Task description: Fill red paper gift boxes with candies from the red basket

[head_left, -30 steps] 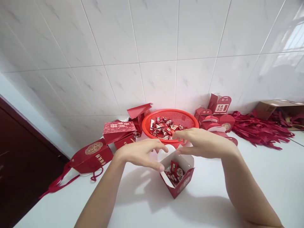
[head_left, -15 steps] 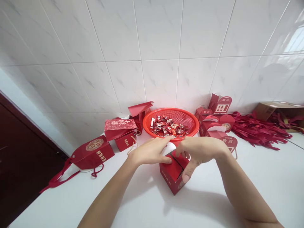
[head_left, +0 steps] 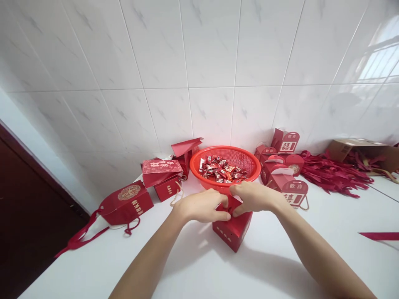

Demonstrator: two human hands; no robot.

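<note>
A small red box [head_left: 232, 232] with pale lettering stands on the white table, in front of the candy basket. My left hand [head_left: 204, 206] reaches over it from the left, its thumb and fingers closed on the top panels. From the right, my right hand [head_left: 252, 198] grips the top too, thumb pressed near the middle seam. Part of the box top is hidden under my fingers. Directly behind is a red mesh basket [head_left: 195, 168] holding several wrapped candies [head_left: 222, 170].
Several red boxes [head_left: 126, 201] lie at the left, one with a long ribbon. More handled boxes [head_left: 286, 182] stand at the right. Beyond them are piled red ribbons [head_left: 333, 172] and a cardboard box [head_left: 339, 150]. A ribbon strip [head_left: 380, 236] lies at the right edge.
The box's top flaps have come down flatter and closer together. My right hand has moved up and left, nearer my left hand. The view has shifted slightly.
</note>
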